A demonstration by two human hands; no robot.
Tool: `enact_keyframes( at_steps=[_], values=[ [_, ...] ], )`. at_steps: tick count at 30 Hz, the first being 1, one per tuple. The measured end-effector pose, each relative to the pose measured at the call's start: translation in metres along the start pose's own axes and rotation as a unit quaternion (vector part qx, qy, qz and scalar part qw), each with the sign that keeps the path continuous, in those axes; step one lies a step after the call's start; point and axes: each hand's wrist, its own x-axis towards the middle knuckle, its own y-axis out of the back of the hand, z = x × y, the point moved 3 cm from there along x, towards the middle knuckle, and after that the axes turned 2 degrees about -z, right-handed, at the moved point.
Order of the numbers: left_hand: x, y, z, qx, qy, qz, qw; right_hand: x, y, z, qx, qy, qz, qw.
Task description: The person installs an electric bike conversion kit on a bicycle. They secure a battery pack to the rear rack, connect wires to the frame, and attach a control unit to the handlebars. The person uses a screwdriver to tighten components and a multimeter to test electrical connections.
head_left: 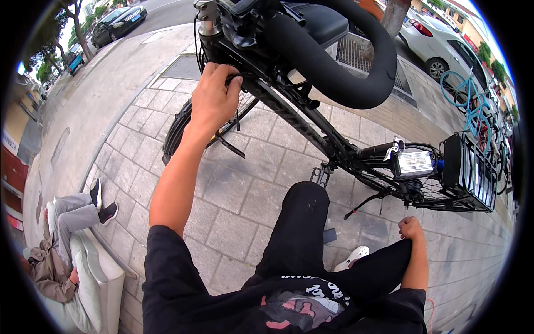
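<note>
A black bicycle (289, 119) stands before me, its front end at the upper left and its rear at the right. My left hand (217, 92) reaches up to the frame just behind the silver head tube (209, 22). Its thumb and fingers are pinched on a thin black cable (245, 74), partly hidden by the fingers. The curved black handlebar (384, 67) arches above and to the right of that hand. Beside my right knee, my right hand (410, 227) is curled into a fist, with nothing visible in it, below the rear wheel (425, 183).
A silver metal box (414, 163) and a black rack (473, 172) sit at the bicycle's rear. The kickstand (364, 205) reaches the paving. A seated person (55, 261) is on a pale sofa (105, 284) at left. Blue bicycles (464, 92) and a white car (439, 42) stand at right.
</note>
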Motion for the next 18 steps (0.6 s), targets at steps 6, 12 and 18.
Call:
enact_keyframes(
  at_steps=[6, 12, 18],
  values=[
    [0.008, -0.003, -0.007, -0.110, 0.052, -0.050, 0.991, 0.002, -0.002, -0.006, 0.008, -0.002, -0.003, 1.000],
    [0.011, -0.002, -0.010, -0.144, 0.052, -0.072, 0.986, 0.005, -0.001, -0.008, 0.002, -0.007, -0.008, 1.000],
    [0.009, 0.003, -0.008, -0.149, 0.056, -0.080, 0.984, 0.005, -0.001, -0.014, 0.003, 0.002, -0.014, 1.000]
  ],
)
